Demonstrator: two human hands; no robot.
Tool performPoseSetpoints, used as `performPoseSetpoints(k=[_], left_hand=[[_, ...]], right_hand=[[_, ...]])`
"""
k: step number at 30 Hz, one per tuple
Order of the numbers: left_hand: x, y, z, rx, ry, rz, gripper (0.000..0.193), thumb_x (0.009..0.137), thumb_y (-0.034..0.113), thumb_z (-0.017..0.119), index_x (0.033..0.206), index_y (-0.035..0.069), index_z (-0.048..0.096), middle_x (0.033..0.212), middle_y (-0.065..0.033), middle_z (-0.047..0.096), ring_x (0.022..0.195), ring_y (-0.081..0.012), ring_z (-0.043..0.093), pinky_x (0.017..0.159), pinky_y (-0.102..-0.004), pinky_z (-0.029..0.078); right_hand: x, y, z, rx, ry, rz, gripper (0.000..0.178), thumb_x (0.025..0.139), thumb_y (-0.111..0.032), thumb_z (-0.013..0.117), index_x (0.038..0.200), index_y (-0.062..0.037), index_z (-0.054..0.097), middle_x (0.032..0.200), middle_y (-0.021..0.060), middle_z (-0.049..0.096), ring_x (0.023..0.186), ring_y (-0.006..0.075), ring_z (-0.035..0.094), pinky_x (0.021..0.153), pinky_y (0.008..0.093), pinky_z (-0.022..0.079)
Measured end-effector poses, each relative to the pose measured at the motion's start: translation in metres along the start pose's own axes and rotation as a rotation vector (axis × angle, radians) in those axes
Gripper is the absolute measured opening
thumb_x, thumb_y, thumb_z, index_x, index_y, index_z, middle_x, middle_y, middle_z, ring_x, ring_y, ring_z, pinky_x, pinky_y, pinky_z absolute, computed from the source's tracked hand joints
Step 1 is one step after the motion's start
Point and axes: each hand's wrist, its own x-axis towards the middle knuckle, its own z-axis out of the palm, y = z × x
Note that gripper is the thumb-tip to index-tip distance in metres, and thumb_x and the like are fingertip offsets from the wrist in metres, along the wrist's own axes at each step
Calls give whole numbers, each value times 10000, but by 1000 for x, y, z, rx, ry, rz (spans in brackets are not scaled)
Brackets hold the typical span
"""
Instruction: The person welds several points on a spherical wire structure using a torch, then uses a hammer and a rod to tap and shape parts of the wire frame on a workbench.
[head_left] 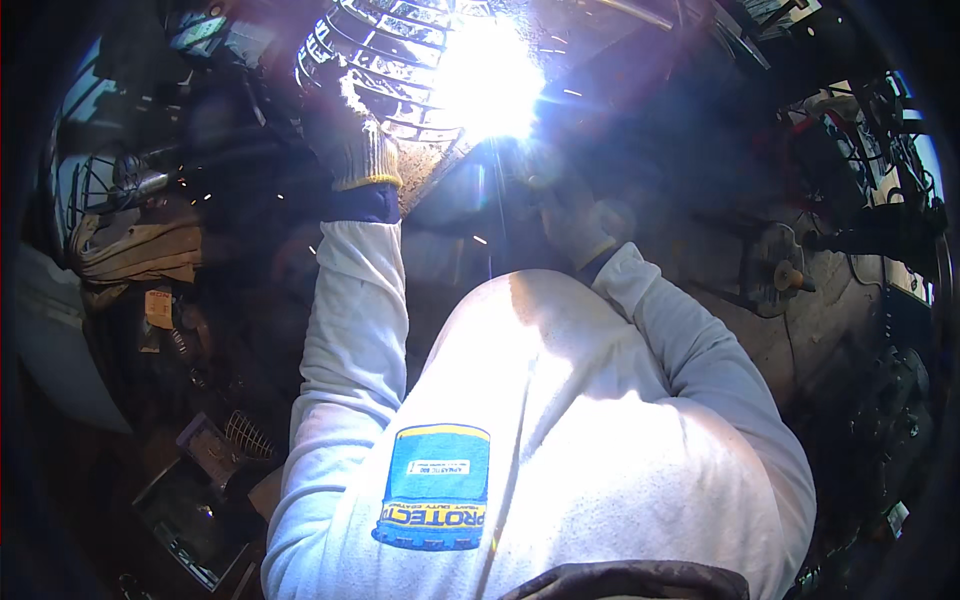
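A blinding welding arc [490, 85] burns against a rounded metal cage [385, 50] of curved bars at the top of the view. My left hand [352, 140], in a worn knit glove with a yellow cuff edge, is closed at the cage's left side; its fingertips are in shadow. Just below the arc, a rusty metal plate [430, 170] slants down from the cage. My right hand [582, 220], gloved too, is below and right of the arc, closed around something that smoke and glare hide. Sparks fly out to both sides.
A brown cloth bundle [140, 250] lies at the left, with a small cardboard tag [158, 308] below it. At the lower left is a small wire basket [248, 435]. A round-disc machine [775, 270] stands at the right, near cables and dark equipment. Smoke dims the middle.
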Motion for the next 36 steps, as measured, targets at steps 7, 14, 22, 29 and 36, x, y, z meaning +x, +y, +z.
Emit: performPoseSetpoints(k=[7, 14, 22, 29, 36], left_hand=[[-4, -11, -5, 135, -154, 264, 509, 999, 275, 609, 1443, 65, 472, 1413, -123, 550, 1190, -224, 598, 1022, -330, 498], [-10, 38, 19, -610, -84, -228, 536, 968, 307, 681, 1409, 52, 514, 1373, -114, 583, 1198, -237, 600, 1018, -369, 512], [-2, 20, 12, -160, -25, 72, 437, 959, 304, 682, 1306, 51, 600, 1318, -81, 631, 1174, -240, 617, 980, -389, 523], [-15, 46, 24, -408, 151, -279, 460, 994, 327, 598, 1383, 88, 540, 1425, -79, 568, 1256, -227, 576, 994, -395, 509], [-22, 76, 33, -406, 234, -431, 531, 959, 360, 647, 1413, 113, 529, 1463, -80, 540, 1266, -244, 571, 1000, -433, 497]], right_hand=[[-11, 25, 0, 93, 72, -125, 388, 960, -121, 607, 1329, -37, 518, 1250, 147, 623, 1026, 241, 640, 840, 369, 539], [-5, 30, -7, -169, 113, -230, 583, 989, -221, 590, 1497, -13, 395, 1420, 263, 517, 1287, 357, 547, 1021, 423, 458], [-2, -1, -3, -13, 46, 84, 598, 970, -343, 600, 1426, 13, 451, 1198, 263, 650, 1115, 379, 653, 939, 430, 503], [-2, 5, -1, 36, 51, 104, 526, 962, -446, 603, 1229, 3, 542, 903, 210, 679, 801, 331, 700, 709, 433, 532], [-1, -1, -3, -17, 39, 100, 527, 963, -415, 618, 1262, 11, 532, 924, 209, 689, 825, 325, 709, 727, 411, 544]])
